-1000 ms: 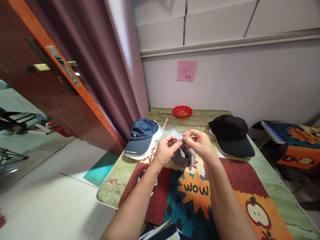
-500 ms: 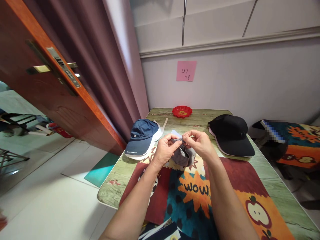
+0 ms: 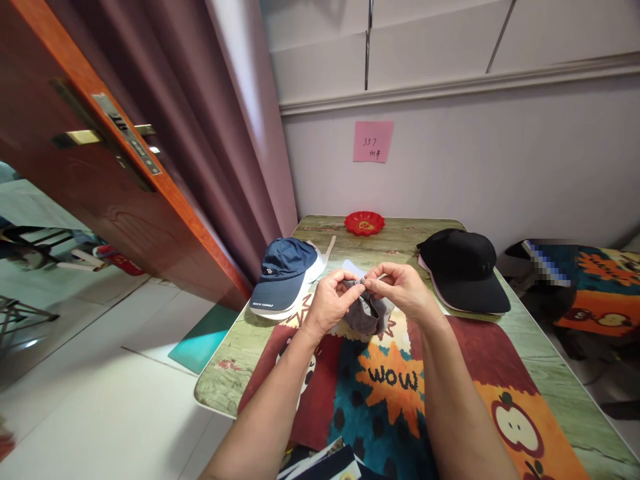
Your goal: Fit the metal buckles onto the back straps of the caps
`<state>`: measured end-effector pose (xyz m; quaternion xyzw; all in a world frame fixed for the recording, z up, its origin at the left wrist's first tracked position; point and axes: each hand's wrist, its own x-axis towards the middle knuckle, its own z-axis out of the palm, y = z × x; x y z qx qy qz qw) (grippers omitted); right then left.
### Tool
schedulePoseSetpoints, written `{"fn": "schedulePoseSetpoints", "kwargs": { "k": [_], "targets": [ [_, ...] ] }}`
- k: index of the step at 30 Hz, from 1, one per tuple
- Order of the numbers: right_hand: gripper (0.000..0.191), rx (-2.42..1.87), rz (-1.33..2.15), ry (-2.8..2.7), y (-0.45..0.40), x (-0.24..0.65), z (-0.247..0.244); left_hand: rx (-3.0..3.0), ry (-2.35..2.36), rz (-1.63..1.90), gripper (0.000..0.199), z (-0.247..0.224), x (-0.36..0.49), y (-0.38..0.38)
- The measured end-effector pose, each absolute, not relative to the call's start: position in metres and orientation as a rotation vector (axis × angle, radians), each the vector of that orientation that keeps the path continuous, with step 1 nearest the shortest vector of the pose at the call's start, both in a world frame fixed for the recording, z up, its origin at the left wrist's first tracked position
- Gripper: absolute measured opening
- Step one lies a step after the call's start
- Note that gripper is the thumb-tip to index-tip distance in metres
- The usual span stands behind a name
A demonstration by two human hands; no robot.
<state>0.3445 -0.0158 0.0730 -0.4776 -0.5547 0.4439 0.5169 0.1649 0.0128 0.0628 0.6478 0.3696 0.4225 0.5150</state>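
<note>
A grey cap (image 3: pixel 363 315) is held just above the colourful mat (image 3: pixel 400 387) in the middle of the table. My left hand (image 3: pixel 331 301) pinches its back edge from the left. My right hand (image 3: pixel 400 288) pinches the cap's strap from the right, and a thin pale strip sticks out past the fingers. The fingertips of both hands almost meet over the cap. A navy cap (image 3: pixel 283 273) lies to the left on the table, and a black cap (image 3: pixel 465 270) lies to the right.
A red dish (image 3: pixel 365 223) sits at the table's far edge by the wall, under a pink note (image 3: pixel 373 141). An open wooden door (image 3: pixel 100 167) and a purple curtain (image 3: pixel 210 133) stand at the left. A patterned cushion (image 3: pixel 595 280) lies at the right.
My right hand has shifted slightly right, drawing the thin strap end out of the grey cap. The left hand has stayed put.
</note>
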Motion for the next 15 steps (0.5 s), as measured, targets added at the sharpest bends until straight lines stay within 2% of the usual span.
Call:
{"fn": "schedulePoseSetpoints", "kwargs": {
  "k": [6, 15],
  "targets": [
    [0.035, -1.093, 1.042, -1.365, -0.0160, 0.3448, 0.0747, 1.507, 0.877, 1.004, 0.036, 0.0643, 0.1644, 0.0129],
    [0.024, -1.115, 0.681, -1.598, -0.0166, 0.3467, 0.0772, 1.421, 0.913, 0.957, 0.032, 0.0681, 0.1606, 0.0141]
  ]
}}
